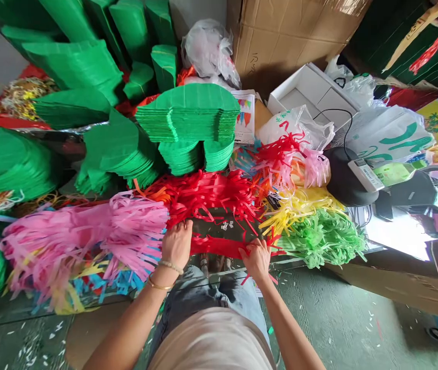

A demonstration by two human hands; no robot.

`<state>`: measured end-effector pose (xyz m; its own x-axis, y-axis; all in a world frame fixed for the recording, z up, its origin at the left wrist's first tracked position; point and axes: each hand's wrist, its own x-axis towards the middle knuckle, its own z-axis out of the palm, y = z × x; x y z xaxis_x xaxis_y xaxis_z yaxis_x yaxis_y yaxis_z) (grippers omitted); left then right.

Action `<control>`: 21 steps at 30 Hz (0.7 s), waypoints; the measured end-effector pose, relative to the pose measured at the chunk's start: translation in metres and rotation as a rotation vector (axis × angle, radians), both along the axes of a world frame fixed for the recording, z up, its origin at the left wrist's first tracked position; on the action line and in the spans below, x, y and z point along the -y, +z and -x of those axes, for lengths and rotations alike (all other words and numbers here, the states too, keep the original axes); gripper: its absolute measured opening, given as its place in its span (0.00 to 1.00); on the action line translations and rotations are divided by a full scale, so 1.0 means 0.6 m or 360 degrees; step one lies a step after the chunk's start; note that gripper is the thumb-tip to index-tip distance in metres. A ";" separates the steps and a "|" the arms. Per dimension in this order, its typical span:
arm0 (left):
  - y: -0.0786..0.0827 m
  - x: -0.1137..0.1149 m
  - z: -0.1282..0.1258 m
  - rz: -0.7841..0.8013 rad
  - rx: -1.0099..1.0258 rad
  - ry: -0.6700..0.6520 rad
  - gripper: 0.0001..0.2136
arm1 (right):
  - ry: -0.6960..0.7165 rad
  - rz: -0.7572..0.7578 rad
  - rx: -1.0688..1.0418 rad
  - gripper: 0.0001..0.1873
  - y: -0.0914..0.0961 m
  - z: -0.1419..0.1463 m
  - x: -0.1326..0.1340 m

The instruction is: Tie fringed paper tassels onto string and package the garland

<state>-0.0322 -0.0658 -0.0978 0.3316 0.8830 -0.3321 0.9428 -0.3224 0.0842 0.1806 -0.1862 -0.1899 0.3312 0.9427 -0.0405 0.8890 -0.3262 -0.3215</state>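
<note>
A strip of red tissue paper with fringed ends, a tassel (pixel 217 247), stretches between my two hands at the table's near edge. My left hand (pixel 177 242) is closed on its left end, fingers mostly hidden from above. At the other end my right hand (pixel 257 258) pinches the paper, with cut red strands sticking out around the fingers. Just beyond lies a heap of red fringed tassels (pixel 211 195). Pink tassels (pixel 88 231) are piled beside my left hand. To the right of my right hand are yellow tassels (pixel 304 205) and light green tassels (pixel 323 236).
Stacks of green cut paper (pixel 192 115) fill the back left. Behind stand a large cardboard box (pixel 284 36) and an open white box (pixel 311 95). A black object with a white adapter (pixel 365 174) and plastic bags (pixel 392 133) sit at right. Paper scraps litter the floor.
</note>
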 end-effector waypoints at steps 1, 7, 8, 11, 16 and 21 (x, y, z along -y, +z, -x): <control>0.008 0.015 -0.014 -0.0082 0.0055 -0.0035 0.18 | 0.0001 0.0004 0.0006 0.21 0.001 0.000 -0.001; -0.050 0.104 -0.091 0.0181 0.0489 -0.0759 0.15 | 0.0039 0.0019 0.0037 0.18 0.004 -0.001 -0.004; -0.066 0.107 -0.091 0.0172 0.0454 -0.0734 0.15 | 0.0049 0.0019 0.0042 0.19 0.004 -0.002 -0.004; -0.097 0.097 -0.070 0.0117 0.0366 -0.0640 0.13 | 0.0079 0.0016 0.0061 0.20 0.004 -0.006 -0.005; -0.096 0.080 -0.035 0.0101 0.0328 -0.0670 0.12 | 0.0145 -0.0058 0.0127 0.12 0.018 -0.006 -0.007; -0.100 0.090 -0.040 0.0034 0.0305 -0.0730 0.20 | 0.0637 -0.0238 0.0094 0.12 0.021 0.036 0.007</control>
<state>-0.0084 -0.1196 -0.1578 0.7413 0.6254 -0.2435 0.6711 -0.6968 0.2532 0.1591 -0.1907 -0.1773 -0.0643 0.9914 0.1144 0.9541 0.0946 -0.2840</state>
